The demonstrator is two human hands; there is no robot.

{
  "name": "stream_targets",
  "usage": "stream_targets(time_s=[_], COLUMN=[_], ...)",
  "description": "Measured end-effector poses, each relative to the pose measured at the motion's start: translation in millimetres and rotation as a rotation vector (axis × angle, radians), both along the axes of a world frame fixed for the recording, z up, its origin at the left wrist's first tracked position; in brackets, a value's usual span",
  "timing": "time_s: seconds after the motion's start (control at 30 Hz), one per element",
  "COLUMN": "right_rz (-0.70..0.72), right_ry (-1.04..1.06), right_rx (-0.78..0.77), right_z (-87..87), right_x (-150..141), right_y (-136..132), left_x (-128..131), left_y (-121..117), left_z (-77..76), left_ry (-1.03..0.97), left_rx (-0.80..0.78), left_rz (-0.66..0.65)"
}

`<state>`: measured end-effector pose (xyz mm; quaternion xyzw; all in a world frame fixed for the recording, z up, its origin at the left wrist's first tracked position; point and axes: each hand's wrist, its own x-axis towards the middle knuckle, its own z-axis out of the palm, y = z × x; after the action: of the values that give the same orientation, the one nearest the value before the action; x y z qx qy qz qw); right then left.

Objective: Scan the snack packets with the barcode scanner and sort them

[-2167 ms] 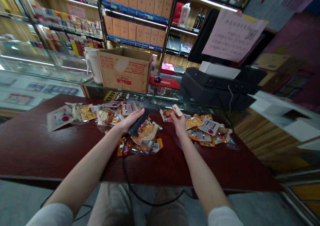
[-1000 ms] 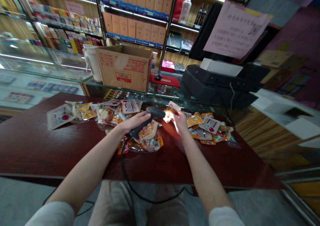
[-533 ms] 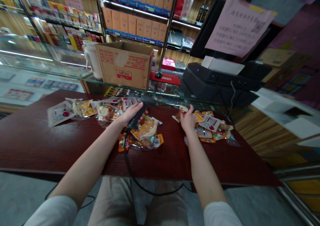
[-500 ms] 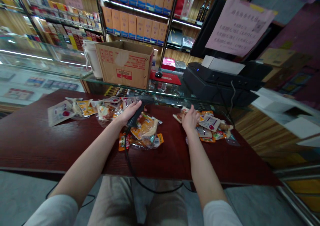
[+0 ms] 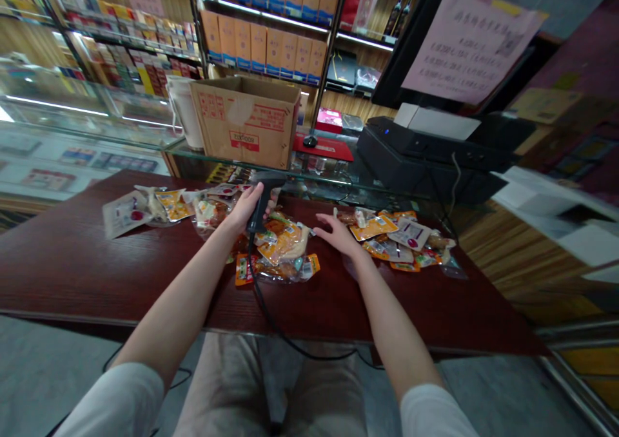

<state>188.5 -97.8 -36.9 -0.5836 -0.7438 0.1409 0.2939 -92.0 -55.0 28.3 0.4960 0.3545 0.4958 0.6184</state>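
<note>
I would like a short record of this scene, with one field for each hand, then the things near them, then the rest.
Left hand: grips a black corded barcode scanner, its head pointing away from the person.
Right hand: open, palm down, beside a pile of sealed snack packets.
Things: more snack packets lie to the right, and others to the left; the scanner cable runs over the table edge.
Rest: dark red wooden table; cardboard box on a glass counter; black machine.
</note>
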Motion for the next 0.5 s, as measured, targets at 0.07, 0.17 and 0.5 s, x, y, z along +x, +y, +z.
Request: stream_targets(time_s=[0.07, 0.17, 0.5], right_rz=[0.091, 0.100, -0.244], right_ry=[0.071, 0.168, 1.114], right_rx=[-0.099, -0.196, -0.175], right_z=[-3.7, -8.1, 2.7], right_x=[-13, -25, 7], right_y=[1, 5, 10], left_x=[2, 3, 12], left_y=[-1, -1, -5], left_z=[-1.2, -3.6, -8.2], left_ry=[-0.001, -0.007, -0.093], left_rx=[0.018, 0.063, 0.226], left_rz=[0.005, 0.024, 0.229])
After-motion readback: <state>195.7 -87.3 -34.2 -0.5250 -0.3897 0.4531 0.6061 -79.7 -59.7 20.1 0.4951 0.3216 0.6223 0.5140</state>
